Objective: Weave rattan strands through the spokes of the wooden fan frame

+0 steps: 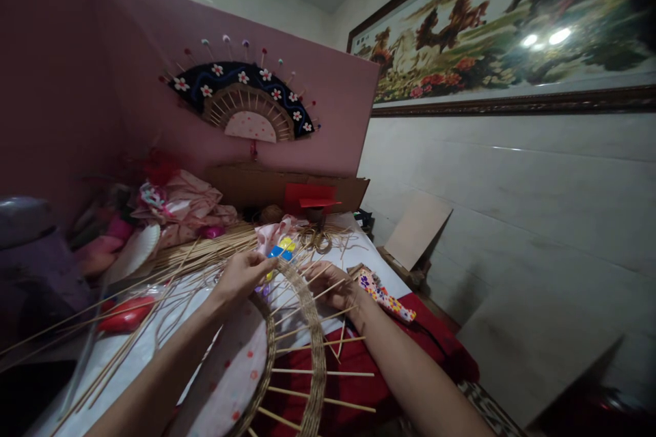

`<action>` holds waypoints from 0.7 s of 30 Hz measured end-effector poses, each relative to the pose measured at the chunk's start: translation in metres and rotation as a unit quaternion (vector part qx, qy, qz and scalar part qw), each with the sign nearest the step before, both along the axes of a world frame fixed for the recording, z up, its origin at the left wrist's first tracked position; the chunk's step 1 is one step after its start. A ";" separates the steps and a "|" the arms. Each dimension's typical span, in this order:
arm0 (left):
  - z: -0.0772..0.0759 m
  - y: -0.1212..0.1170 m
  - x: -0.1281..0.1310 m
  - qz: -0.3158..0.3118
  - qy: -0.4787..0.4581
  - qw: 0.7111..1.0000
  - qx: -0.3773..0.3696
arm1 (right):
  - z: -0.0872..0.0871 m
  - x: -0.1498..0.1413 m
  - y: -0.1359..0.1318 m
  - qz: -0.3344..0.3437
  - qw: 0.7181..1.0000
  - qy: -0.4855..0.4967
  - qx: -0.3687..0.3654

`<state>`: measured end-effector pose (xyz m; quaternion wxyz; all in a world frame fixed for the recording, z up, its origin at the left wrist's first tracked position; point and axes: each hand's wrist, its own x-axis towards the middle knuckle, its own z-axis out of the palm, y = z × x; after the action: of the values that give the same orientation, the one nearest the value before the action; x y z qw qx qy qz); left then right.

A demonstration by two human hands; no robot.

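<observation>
A half-made fan point(315, 341) of thin sticks and woven twine bands leans towards me, with a pale red-dotted cloth half-circle point(233, 372) at its inner side. Bare stick ends poke out past the outer band. My left hand point(244, 278) is closed, pinching the fan's upper end between thumb and fingers. At the outer edge, my right hand point(331, 285) has its fingers curled in on the upper sticks and band; the exact grip is partly hidden. Just beyond the hands lie a blue and yellow item point(283, 249) and a coil of twine point(320, 240).
Long thin sticks point(205, 246) lie across the white table cover point(148, 348). A red packet point(128, 313) and crumpled pink cloth point(189, 201) are at left. A flowered glue gun point(384, 295) rests at right. A finished dark fan point(246, 95) hangs on the pink panel.
</observation>
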<state>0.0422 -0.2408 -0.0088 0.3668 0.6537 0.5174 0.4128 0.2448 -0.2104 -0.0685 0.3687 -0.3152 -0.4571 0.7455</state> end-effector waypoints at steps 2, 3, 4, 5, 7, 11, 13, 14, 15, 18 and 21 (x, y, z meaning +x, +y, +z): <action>-0.002 0.002 -0.001 -0.010 0.005 1.000 0.001 | 0.001 0.000 0.000 0.004 1.000 0.001 -0.017; -0.004 0.003 -0.002 -0.017 0.008 1.000 0.008 | 0.002 0.000 0.000 0.002 1.000 0.002 -0.020; -0.005 0.005 -0.002 -0.022 0.013 0.999 0.019 | 0.003 0.000 0.000 0.000 1.000 0.002 -0.022; -0.007 0.007 -0.003 -0.029 0.022 0.999 0.032 | 0.003 0.000 0.000 -0.004 1.000 0.001 -0.022; -0.009 0.009 -0.005 -0.040 0.054 0.996 0.061 | 0.005 0.000 -0.001 -0.009 1.000 -0.001 -0.023; -0.006 0.008 -0.004 -0.017 0.122 0.986 0.110 | 0.006 0.000 -0.002 0.002 1.000 0.004 -0.023; -0.004 0.005 -0.002 -0.002 0.133 0.984 0.121 | 0.005 0.000 -0.002 0.012 1.000 0.010 -0.018; -0.002 0.004 -0.002 0.001 0.133 0.984 0.122 | 0.005 0.000 -0.002 0.014 1.000 0.011 -0.016; -0.002 0.004 -0.001 0.003 0.132 0.984 0.123 | 0.005 0.000 -0.002 0.015 1.000 0.011 -0.013; -0.002 0.004 -0.002 0.004 0.117 0.986 0.117 | 0.004 0.000 -0.002 0.014 1.000 0.008 -0.011; -0.005 0.007 -0.002 -0.010 0.055 0.995 0.080 | 0.005 0.000 -0.002 0.012 1.000 0.001 -0.010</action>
<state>0.0399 -0.2336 -0.0142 0.2882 0.7078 0.4956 0.4127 0.2446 -0.2122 -0.0637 0.3573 -0.3127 -0.4531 0.7544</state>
